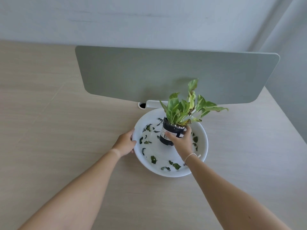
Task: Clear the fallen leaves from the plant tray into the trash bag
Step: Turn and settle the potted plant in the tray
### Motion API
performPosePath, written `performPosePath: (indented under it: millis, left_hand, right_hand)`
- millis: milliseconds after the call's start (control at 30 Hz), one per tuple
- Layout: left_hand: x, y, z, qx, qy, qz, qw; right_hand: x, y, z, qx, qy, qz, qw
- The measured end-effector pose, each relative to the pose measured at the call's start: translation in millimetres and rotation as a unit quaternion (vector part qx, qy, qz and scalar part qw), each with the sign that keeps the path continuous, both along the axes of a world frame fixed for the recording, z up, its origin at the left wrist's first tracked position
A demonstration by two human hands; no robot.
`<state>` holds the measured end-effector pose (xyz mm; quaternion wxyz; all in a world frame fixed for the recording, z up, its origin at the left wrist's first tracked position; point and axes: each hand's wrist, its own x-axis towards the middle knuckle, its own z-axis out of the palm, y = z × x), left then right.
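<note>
Gripping round white tray [201, 135] and dark pot [167, 135], hands [125, 141].

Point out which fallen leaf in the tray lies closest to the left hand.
The dark curled leaf just inside the tray's left rim, beside the left hand that grips that rim. The other leaves lie farther off, toward the pot or the near edge.

We count one round white plastic plant tray [201, 151], one dark plastic pot [167, 132] with one green variegated plant [181, 107], and roughly fifteen dark green fallen leaves [153, 159] scattered in the tray; some clump, so we cannot be exact. We see two bare hands, one grey-green desk divider panel [166, 73], one light wooden desk [66, 130].
</note>
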<state>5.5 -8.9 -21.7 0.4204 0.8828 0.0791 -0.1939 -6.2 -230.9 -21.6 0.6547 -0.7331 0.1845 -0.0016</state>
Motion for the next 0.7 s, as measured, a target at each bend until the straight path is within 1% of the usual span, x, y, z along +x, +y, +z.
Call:
performPosePath:
  millis: [67,167,467,700]
  left_hand:
    - [1,0,-1,0.0,-0.002,0.0,1.0]
    - [2,0,-3,-0.004,-0.007,0.001,1.0]
    - [5,0,-8,-0.025,-0.003,0.026,0.999]
    - [6,0,-10,-0.027,-0.006,0.025,0.999]
  right_hand:
    - [-3,-4,-1,-0.025,-0.015,0.021,0.999]
    - [-6,-9,-7,-0.036,-0.032,0.044,0.998]
    - [-18,-13,-35,-0.022,-0.017,0.051,0.998]
    - [-17,-13,-36,-0.014,-0.023,0.062,0.998]
